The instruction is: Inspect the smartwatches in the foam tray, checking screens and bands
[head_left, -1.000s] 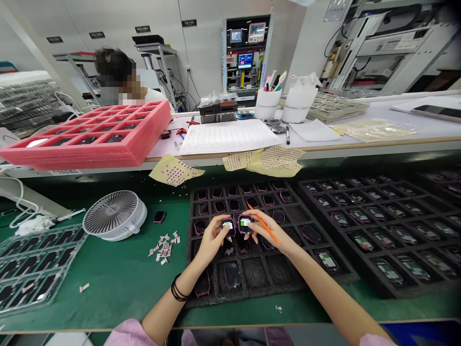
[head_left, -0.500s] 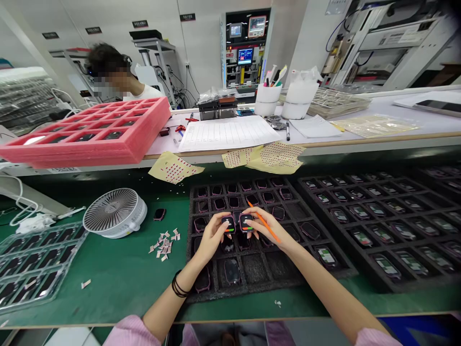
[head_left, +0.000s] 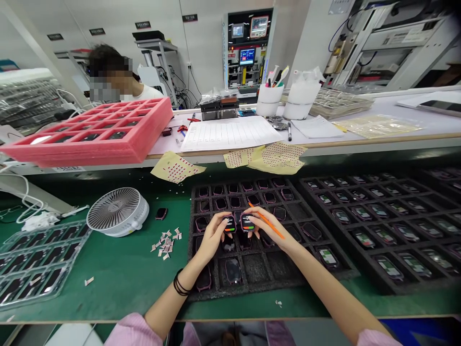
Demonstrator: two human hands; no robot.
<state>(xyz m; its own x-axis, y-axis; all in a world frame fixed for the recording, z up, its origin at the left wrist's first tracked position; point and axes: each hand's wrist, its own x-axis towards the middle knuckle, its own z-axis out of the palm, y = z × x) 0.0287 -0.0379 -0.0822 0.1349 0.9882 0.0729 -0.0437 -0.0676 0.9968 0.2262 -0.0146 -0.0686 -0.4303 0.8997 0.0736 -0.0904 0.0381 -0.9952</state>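
Held side by side over the black foam tray (head_left: 284, 288) are two square smartwatches without straps, their screens lit with a coloured strip along the lower part. My left hand (head_left: 213, 234) is closed on the left smartwatch (head_left: 229, 224), thumb at its edge. With my right hand (head_left: 268, 226) I grip the right smartwatch (head_left: 247, 222). A thin orange stick-like tool (head_left: 267, 221) also lies in my right hand, slanting across the back of it; its kind is unclear. Beneath my hands, dark watch bodies (head_left: 233, 271) sit in many of the tray's compartments.
More foam trays of watches (head_left: 363, 211) stand to the right. Left on the green mat are a white fan (head_left: 118, 211), small pale tabs (head_left: 166, 244), a single watch (head_left: 161, 213) and a clear tray (head_left: 39, 259). A pink foam tray (head_left: 140, 149) rests on the shelf; a person (head_left: 135, 89) is behind it.
The view has shifted slightly. Both thumbs have slid a little outward, so more of the two lit screens shows. Both watches stay in my hands.
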